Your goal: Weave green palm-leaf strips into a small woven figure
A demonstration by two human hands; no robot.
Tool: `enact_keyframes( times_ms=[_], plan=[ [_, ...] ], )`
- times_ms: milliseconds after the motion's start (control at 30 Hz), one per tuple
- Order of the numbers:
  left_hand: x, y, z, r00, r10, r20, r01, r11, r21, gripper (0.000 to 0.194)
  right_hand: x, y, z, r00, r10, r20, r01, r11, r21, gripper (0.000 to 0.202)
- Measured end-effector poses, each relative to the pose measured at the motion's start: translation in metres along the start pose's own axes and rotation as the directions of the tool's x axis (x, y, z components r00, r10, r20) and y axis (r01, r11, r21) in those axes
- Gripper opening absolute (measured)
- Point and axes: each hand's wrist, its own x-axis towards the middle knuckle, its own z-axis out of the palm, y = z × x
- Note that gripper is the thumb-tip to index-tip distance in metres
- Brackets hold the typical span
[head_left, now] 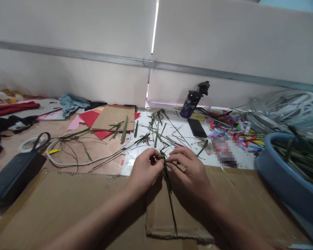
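Observation:
Between my two hands is a long green leaf strip (170, 194), whose upper end is bunched or knotted and whose tail hangs down toward me over the cardboard (94, 201). My left hand (147, 170) pinches the bunched end from the left with thumb and fingers. From the right, my right hand (189, 170) pinches the same end, its fingertips close to those of the left. The exact fold at the fingertips is too small to make out.
A blue basin (284, 173) of green leaves stands at right. Beyond my hands lie leaf scraps (143, 139), a phone (197, 127), a dark bottle (190, 104) and colored strips (240, 132). A dark power bank (15, 173) and white cable (80, 164) are at left.

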Motion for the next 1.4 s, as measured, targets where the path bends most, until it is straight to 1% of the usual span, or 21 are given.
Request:
enact_keyframes(
  times_ms=[100,167,233,333,433,600,700,767,800,933,1000,1067,1133,1200,1300,1400],
  plan=[
    [0.003,0.001,-0.004,0.989,0.144,0.041,-0.149,0.963,0.225,0.01,0.001,-0.001,-0.002,0.994,-0.099,-0.034,0.097,0.993,-0.06,0.016],
    [0.003,0.002,-0.005,0.968,0.235,0.085,-0.25,0.91,0.33,0.012,0.002,0.001,-0.003,0.986,-0.161,-0.049,0.157,0.985,-0.075,0.016],
    [0.002,0.001,-0.006,0.939,0.323,0.119,-0.342,0.845,0.41,0.013,0.002,0.003,-0.003,0.982,-0.182,-0.048,0.179,0.982,-0.058,0.017],
    [0.001,0.0,-0.006,0.892,0.424,0.155,-0.442,0.751,0.491,0.015,0.001,0.004,-0.002,0.987,-0.153,-0.054,0.153,0.988,-0.016,0.018],
    [0.002,-0.001,-0.007,0.86,0.483,0.165,-0.491,0.695,0.525,0.016,-0.003,0.003,0.0,0.993,-0.103,-0.05,0.104,0.994,0.012,0.019],
    [0.002,-0.002,-0.008,0.827,0.543,0.145,-0.535,0.681,0.5,0.017,-0.006,-0.001,0.001,1.0,-0.004,-0.011,0.005,0.996,0.092,0.02],
    [0.001,-0.002,-0.007,0.815,0.566,0.122,-0.552,0.696,0.459,0.017,-0.005,0.0,0.001,0.998,0.068,-0.006,-0.066,0.983,0.171,0.018],
    [0.001,-0.003,-0.007,0.82,0.564,0.102,-0.553,0.732,0.399,0.016,-0.003,0.002,0.0,0.993,0.117,0.003,-0.115,0.969,0.218,0.014],
    [0.002,-0.003,-0.007,0.829,0.551,0.094,-0.544,0.758,0.359,0.016,-0.002,0.004,-0.001,0.99,0.142,0.012,-0.141,0.96,0.24,0.013],
    [0.004,-0.004,-0.008,0.894,0.442,0.075,-0.448,0.876,0.18,0.014,0.003,0.006,-0.005,0.972,0.226,0.058,-0.232,0.914,0.334,0.009],
    [0.006,-0.005,-0.008,0.915,0.398,0.061,-0.402,0.907,0.124,0.014,0.004,0.006,-0.005,0.965,0.253,0.07,-0.261,0.89,0.374,0.009],
    [0.007,-0.006,-0.009,0.924,0.377,0.06,-0.381,0.92,0.094,0.013,0.004,0.006,-0.005,0.961,0.271,0.06,-0.272,0.878,0.394,0.008],
    [0.008,-0.007,-0.01,0.926,0.37,0.08,-0.376,0.923,0.082,0.012,0.004,0.006,-0.005,0.963,0.267,0.036,-0.259,0.883,0.391,0.007],
    [0.009,-0.006,-0.01,0.923,0.371,0.098,-0.379,0.922,0.075,0.013,0.003,0.006,-0.004,0.972,0.233,0.008,-0.219,0.903,0.37,0.008],
    [0.009,-0.006,-0.01,0.923,0.373,0.094,-0.379,0.924,0.056,0.012,0.003,0.006,-0.004,0.988,0.136,-0.077,-0.106,0.944,0.313,0.011],
    [0.009,-0.006,-0.01,0.932,0.352,0.082,-0.355,0.934,0.028,0.011,0.004,0.005,-0.004,0.989,0.044,-0.142,-0.007,0.967,0.253,0.013]
  ],
)
